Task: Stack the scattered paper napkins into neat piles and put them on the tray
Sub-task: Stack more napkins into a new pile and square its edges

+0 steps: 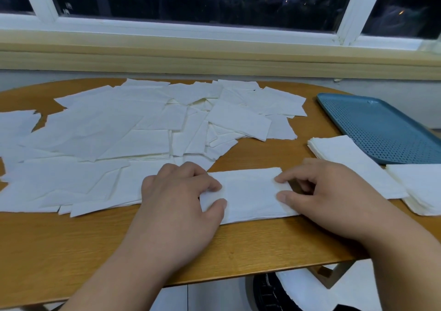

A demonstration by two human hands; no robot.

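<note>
White napkin (250,191) between curled left hand (176,191) and right hand (322,191)

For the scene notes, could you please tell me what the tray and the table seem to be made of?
The tray looks like moulded plastic, matt teal, with a perforated floor and rounded rim. The table looks like wood or wood-look laminate: light brown, visible grain, smooth sheen; I cannot tell which.

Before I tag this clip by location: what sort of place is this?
Probably a home or small eatery, indoors at night: a wooden table against a white-framed window with dark panes, strewn with paper napkins, a blue tray at one end.
</note>
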